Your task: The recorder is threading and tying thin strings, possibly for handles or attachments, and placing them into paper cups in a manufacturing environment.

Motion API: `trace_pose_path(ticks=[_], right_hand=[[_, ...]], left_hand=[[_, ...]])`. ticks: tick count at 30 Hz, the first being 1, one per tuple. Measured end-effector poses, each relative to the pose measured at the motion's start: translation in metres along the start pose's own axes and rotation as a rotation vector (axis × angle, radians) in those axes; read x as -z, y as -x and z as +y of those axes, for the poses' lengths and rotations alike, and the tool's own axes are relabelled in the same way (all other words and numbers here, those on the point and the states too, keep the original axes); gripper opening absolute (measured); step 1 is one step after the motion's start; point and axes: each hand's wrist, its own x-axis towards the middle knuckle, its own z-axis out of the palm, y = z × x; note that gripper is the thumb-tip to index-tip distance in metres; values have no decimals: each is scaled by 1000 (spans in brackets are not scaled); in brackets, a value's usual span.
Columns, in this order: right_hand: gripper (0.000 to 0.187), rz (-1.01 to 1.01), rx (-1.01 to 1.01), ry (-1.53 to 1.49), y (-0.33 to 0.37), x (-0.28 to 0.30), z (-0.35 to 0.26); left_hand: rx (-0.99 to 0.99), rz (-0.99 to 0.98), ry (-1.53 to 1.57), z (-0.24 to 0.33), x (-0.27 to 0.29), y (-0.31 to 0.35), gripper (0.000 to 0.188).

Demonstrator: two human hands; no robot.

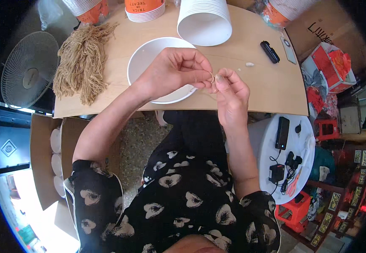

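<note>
Over the near right rim of a white bucket (131, 69), my left hand (176, 69) and my right hand (232, 95) meet fingertip to fingertip. Both are closed in a pinch on a short, thin tan string (212, 79), mostly hidden by the fingers. The bucket sits mouth up under my left hand and wrist. To the left, a thick bundle of tan string (84, 63) lies loose across the table (145, 110) and hangs toward its edge. A small white lump (250, 64) rests on the tabletop, beyond my right hand.
Nested white buckets (204, 27) lie at the far edge, with orange-printed stacks (145, 9) beside them. A black cylindrical case (269, 52) is at the right. A fan (30, 79) stands left, an open carton (44, 164) below it. A white stool (267, 168) holds chargers and scissors.
</note>
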Motion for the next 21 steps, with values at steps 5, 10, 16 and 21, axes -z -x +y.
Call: trace_pose_path(ticks=[5,10,16,21], right_hand=[[23,-45,-51,-37,-2,2,-5],[21,-22,9,127,0,-8,-13],[17,-5,50,201,0,0,-8],[19,15,31,94,-3,4,-8]], left_hand=[[41,19,15,4,0,1,10],[11,5,27,1,1,0,10],[35,-2,-21,0,0,-1,10],[54,18,-31,1,2,-1,9]])
